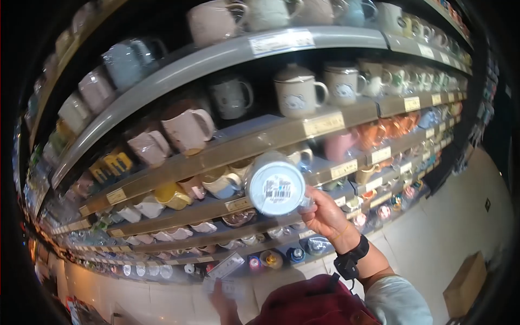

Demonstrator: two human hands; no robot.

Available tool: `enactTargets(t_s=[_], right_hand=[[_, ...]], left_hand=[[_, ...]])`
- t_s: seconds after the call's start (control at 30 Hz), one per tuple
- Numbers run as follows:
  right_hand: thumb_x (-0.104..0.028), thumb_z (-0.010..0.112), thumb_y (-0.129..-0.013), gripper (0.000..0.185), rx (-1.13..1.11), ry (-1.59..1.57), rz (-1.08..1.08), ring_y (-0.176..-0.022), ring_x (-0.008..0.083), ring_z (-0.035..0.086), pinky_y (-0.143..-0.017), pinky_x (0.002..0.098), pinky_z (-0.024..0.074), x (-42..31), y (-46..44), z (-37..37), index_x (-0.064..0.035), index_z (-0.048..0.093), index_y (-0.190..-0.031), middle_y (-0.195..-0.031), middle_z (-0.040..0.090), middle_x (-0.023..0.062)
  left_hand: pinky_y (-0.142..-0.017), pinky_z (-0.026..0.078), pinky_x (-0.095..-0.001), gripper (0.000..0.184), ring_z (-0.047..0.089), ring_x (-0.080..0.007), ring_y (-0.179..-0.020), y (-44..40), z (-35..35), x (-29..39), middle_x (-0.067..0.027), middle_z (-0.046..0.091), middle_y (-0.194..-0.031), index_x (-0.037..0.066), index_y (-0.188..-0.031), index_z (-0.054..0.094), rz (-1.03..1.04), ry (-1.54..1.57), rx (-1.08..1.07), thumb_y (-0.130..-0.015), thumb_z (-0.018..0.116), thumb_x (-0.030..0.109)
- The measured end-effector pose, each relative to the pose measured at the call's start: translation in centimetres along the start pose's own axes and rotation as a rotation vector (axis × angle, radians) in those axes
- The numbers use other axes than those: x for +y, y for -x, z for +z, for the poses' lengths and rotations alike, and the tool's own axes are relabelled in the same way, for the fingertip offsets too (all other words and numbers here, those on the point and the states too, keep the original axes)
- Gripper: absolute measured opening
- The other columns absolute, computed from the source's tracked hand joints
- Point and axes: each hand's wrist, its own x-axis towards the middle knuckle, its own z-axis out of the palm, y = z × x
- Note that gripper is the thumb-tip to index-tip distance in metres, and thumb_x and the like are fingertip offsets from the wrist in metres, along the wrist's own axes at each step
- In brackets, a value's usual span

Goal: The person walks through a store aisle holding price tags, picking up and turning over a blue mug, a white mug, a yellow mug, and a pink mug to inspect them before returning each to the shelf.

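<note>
My right hand (pixel 326 213) is closed on the handle of a light blue mug (pixel 260 189). The mug is tipped so that its base faces me, and a white barcode sticker (pixel 280 188) shows on that base. It is held up in front of the shelves. Lower down, my left hand (pixel 220 299) pinches white printed labels (pixel 226 266); one looks like a price tag. That hand is blurred.
Tiered shelves (pixel 346 116) of wrapped mugs curve across the view, with price tags (pixel 323 124) along their edges. Two lidded bear mugs (pixel 297 96) stand at mid-height. A cardboard box (pixel 465 284) sits on the tiled floor (pixel 428 238) at right. A red bag (pixel 309 303) is against my body.
</note>
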Motion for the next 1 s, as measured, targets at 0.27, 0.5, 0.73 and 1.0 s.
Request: enactTargets(t_s=[0.27,0.5,0.73,1.0], right_hand=[[-0.015,0.045,-0.085,0.038,0.035,0.081,-0.202,-0.048,-0.0022,0.042,-0.041,0.0116,0.0418,-0.3,3.7,0.1,-0.0012,0.036,-0.119,-0.078,0.051,-0.0022],[-0.015,0.044,-0.085,0.038,0.021,0.116,-0.235,-0.052,-0.0004,0.047,-0.043,0.0129,0.0428,-0.7,4.2,0.3,-0.0005,0.036,-0.119,-0.084,0.054,0.0009],[-0.011,0.039,-0.086,0.029,0.131,0.101,-0.216,-0.044,-0.0006,0.038,-0.037,0.0121,0.0369,-0.2,3.6,1.1,-0.0014,0.041,-0.114,-0.069,0.048,-0.0027],[-0.013,0.045,-0.084,0.035,0.044,0.123,-0.179,-0.048,-0.0014,0.037,-0.041,0.0131,0.0393,0.4,2.9,0.3,-0.0017,0.038,-0.117,-0.077,0.048,-0.0026]], left_hand=[[-0.074,0.044,-0.0299,0.036,0.051,-0.0191,-0.091,-0.9,2.7,-1.4,-0.0128,0.05,-0.105,-0.003,-0.112,0.041,-0.031,0.076,-0.267,-0.081,0.05,0.013],[-0.074,0.045,-0.0316,0.042,0.053,-0.0209,-0.089,-0.7,3.3,-0.8,-0.0131,0.051,-0.104,-0.002,-0.116,0.037,-0.008,0.091,-0.294,-0.079,0.052,0.011],[-0.071,0.046,-0.0312,0.038,0.054,-0.0212,-0.086,0.1,3.1,-0.1,-0.0136,0.052,-0.102,-0.003,-0.114,0.04,0.021,0.091,-0.219,-0.08,0.051,0.01],[-0.067,0.048,-0.0374,0.027,0.057,-0.0276,-0.076,-1.1,1.3,-1.7,-0.0172,0.056,-0.086,-0.005,-0.106,0.039,0.058,0.135,-0.161,-0.082,0.041,0.005]])
